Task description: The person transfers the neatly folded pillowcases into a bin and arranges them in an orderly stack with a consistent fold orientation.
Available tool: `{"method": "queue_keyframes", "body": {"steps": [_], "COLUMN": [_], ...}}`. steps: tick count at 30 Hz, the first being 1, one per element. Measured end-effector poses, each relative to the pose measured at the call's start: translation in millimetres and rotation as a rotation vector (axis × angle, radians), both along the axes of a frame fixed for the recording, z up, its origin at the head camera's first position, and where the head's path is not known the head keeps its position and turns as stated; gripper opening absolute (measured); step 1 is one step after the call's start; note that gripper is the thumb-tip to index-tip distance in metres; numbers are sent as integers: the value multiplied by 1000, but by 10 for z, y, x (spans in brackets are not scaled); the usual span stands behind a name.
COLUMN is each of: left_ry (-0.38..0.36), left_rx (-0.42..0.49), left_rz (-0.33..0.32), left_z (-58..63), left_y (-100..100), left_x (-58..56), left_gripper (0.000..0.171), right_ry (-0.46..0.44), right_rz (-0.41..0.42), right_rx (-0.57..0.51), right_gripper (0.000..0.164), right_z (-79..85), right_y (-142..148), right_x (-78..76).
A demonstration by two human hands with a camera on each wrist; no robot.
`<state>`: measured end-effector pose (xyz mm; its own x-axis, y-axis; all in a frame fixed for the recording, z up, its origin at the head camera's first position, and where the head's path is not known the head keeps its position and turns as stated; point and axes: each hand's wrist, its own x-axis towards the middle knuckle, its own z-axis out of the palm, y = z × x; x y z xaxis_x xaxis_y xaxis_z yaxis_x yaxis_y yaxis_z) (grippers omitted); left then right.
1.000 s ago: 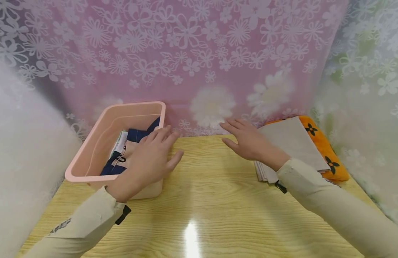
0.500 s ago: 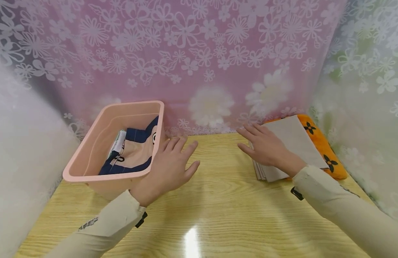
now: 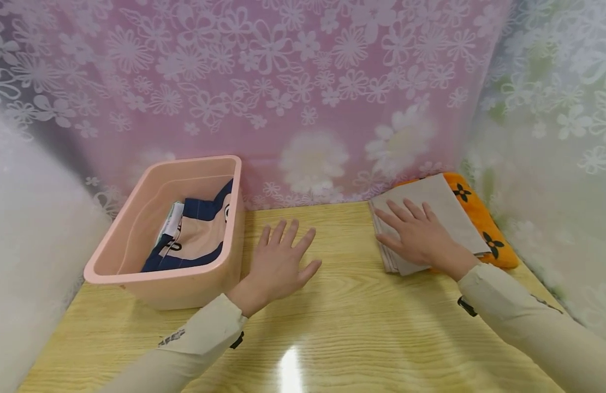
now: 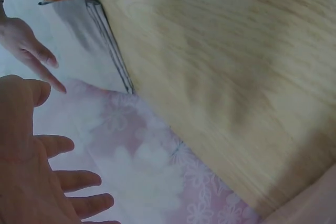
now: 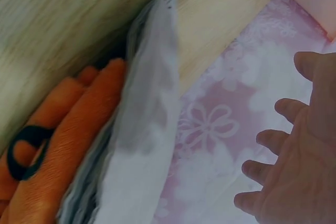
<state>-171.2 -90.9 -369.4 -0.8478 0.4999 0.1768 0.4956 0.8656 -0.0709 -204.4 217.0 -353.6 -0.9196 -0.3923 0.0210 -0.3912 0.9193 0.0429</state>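
Left hand (image 3: 278,268), right hand (image 3: 422,239): fingers spread, holding nothing. Folded grey cloth (image 3: 450,212): flat atop orange flower-patterned towel (image 3: 479,219), probably for stability. Pink bin (image 3: 195,289): beside left hand.

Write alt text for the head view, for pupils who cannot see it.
A person's left hand is spread above a wooden table beside a pink bin holding patterned cloth; the right hand is over folded grey cloth on an orange fabric.

Wood-grain tabletop (image 3: 352,322), pink flowered cloth backdrop (image 3: 293,128) behind.
Backdrop: white outline blooms (image 3: 272,48) above, larger soft daisies (image 3: 314,162) low down. Whitish sheet (image 3: 28,229) at left; floral sheet (image 3: 544,164), green-tinged, at right. White glare streak (image 3: 290,371) on near tabletop.
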Motion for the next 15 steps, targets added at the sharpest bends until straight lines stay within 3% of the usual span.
{"method": "queue_keyframes", "body": {"steps": [6, 15], "left_ry": [-12, -50], "left_rx": [4, 8], "left_rz": [15, 2], "left_z": [-124, -191], "left_y": [95, 246], "left_x": [-53, -142], "left_gripper": [68, 68], "right_ry": [15, -9], "right_rz": [-20, -79], "right_rx": [41, 48], "right_gripper": [65, 68], "right_z": [-46, -67], "right_y": [151, 411], "right_x": [47, 60]}}
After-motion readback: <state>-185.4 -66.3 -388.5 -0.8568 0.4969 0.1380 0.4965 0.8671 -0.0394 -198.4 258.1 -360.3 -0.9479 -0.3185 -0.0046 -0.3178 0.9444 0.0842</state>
